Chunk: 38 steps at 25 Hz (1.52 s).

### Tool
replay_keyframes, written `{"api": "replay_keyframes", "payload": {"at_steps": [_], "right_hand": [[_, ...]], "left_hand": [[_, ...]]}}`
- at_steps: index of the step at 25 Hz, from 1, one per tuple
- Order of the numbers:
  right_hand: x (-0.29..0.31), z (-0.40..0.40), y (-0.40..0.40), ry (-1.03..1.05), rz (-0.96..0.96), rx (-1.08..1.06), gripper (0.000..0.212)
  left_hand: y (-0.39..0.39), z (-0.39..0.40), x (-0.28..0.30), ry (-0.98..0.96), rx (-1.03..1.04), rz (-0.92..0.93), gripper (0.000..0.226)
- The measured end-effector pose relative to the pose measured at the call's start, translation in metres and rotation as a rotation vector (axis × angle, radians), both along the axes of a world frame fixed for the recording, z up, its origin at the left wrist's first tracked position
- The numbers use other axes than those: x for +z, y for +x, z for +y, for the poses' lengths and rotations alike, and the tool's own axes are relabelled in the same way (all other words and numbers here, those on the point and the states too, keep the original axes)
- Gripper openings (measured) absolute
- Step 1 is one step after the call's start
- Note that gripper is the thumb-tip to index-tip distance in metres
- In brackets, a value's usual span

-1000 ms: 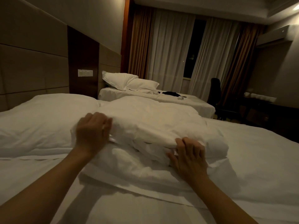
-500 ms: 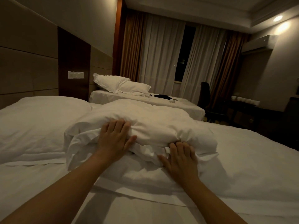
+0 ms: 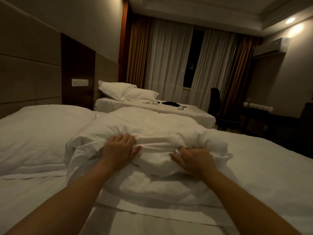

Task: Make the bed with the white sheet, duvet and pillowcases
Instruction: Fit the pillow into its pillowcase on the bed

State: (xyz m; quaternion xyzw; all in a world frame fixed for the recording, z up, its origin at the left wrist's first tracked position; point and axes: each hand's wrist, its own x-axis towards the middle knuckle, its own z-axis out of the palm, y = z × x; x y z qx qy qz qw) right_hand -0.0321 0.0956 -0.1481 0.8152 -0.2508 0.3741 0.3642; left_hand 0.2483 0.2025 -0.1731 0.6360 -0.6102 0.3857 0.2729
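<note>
**Both hands on the bunched pillow, near bed**

A white pillow (image 3: 152,133) in its loose pillowcase lies crumpled across the middle of the near bed (image 3: 262,167), on the white sheet. Left hand (image 3: 118,148) sits on the pillow's near-left edge, fingers curled over a fold of cloth, thumb out to the right. Right hand (image 3: 193,158) grips the pillow's near-right edge, fingers curled into the fabric. Both forearms reach in from the bottom of the view. Left of the pillow, touching it, a second pillow (image 3: 39,133) lies flat against the headboard (image 3: 28,73). Beyond the pillow, a second bed (image 3: 177,112) carries two white pillows (image 3: 127,91) and a small dark item (image 3: 170,103). Further back: curtains (image 3: 169,56), a dark chair (image 3: 216,104). Room dim.
</note>
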Motion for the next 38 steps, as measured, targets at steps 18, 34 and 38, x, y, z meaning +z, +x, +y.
{"api": "replay_keyframes", "payload": {"at_steps": [18,34,38], "right_hand": [[-0.032,0.008,-0.064,-0.100,-0.126,-0.013,0.055],[0.016,0.000,-0.011,0.282,-0.084,-0.171,0.067],[0.077,-0.012,-0.024,0.258,0.010,-0.127,0.072]], "left_hand": [[-0.064,-0.020,0.019,-0.040,-0.091,0.022,0.047],[0.026,0.025,0.010,-0.029,0.153,0.147,0.056],[0.045,0.029,0.010,-0.119,0.128,0.130,0.050]]}}
